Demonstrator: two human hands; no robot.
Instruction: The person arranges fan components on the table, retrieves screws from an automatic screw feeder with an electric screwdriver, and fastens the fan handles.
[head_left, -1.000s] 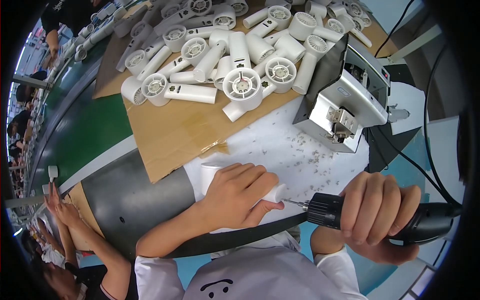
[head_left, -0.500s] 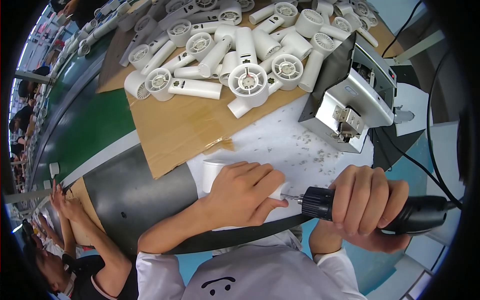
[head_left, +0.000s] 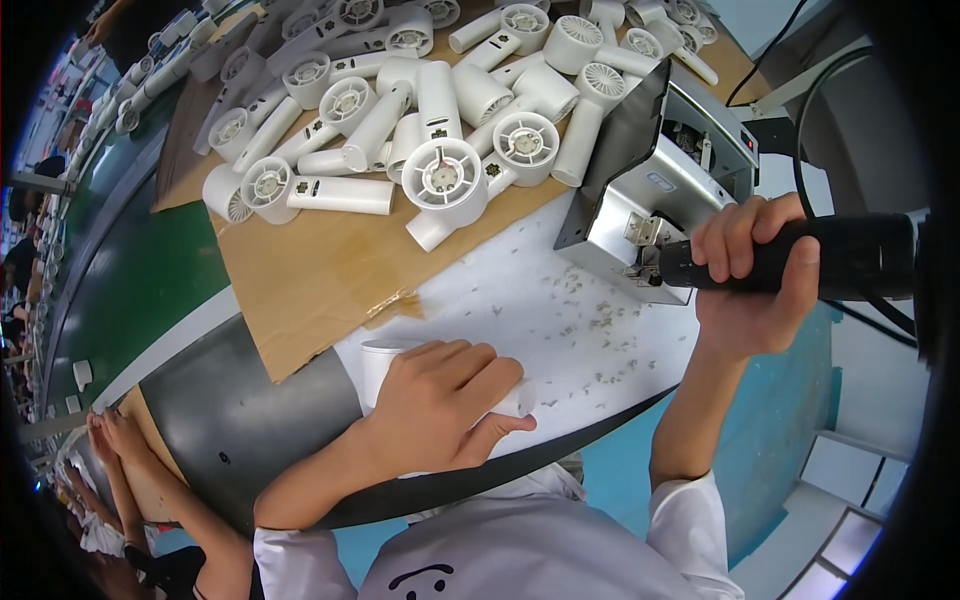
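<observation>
My left hand is closed around a white handheld fan, which lies across the near edge of the white sheet. Its round head shows left of the hand, and the handle end pokes out past my fingers on the right. My right hand grips a black electric screwdriver held level. The nose of this tool meets the small metal outlet on the front of a silver screw feeder. Its bit is hidden there, so I cannot tell whether it carries a screw.
Many white fans lie heaped on brown cardboard at the far side. Small scattered bits dot the white sheet. A black cable loops at the right. Another person's hands rest at the left, beside a green conveyor.
My right hand has swung the screwdriver away from the fan's handle end, up and right to the screw feeder. My left hand still holds the fan; the whole view has shifted slightly.
</observation>
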